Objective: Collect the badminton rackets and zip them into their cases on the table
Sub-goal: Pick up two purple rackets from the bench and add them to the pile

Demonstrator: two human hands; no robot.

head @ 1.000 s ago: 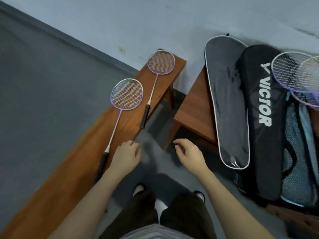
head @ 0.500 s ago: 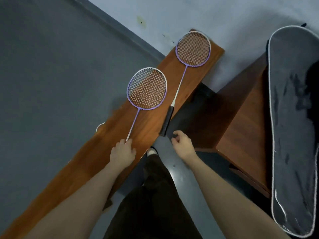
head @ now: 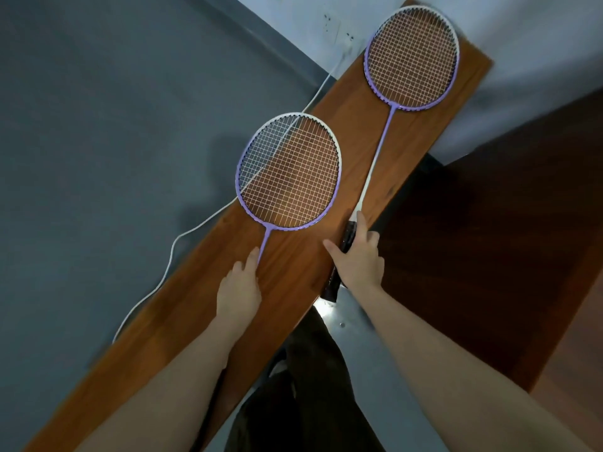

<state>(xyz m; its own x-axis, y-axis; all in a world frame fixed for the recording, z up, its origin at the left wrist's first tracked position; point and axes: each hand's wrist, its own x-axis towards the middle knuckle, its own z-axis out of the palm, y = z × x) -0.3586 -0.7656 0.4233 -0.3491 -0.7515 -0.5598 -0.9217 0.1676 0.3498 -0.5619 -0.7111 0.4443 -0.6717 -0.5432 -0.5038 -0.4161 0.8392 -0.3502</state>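
Head view: 2 purple badminton rackets lie on the wooden bench [head: 326,288], the right hand [head: 359,259] wrapping the far racket [head: 411,57] by its black grip, the left hand [head: 239,288] apparently curling onto the near racket [head: 288,171] shaft, ready to lift.

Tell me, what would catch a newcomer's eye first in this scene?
Two purple-and-white rackets lie along a wooden bench that runs diagonally through the picture: the near racket at the centre, its head partly over the bench's edge, and the far racket at the top right. Next come the hands: the left hand touches the near racket's shaft, and the right hand closes round the far racket's black grip. A white cable trails on the grey floor beside the bench.
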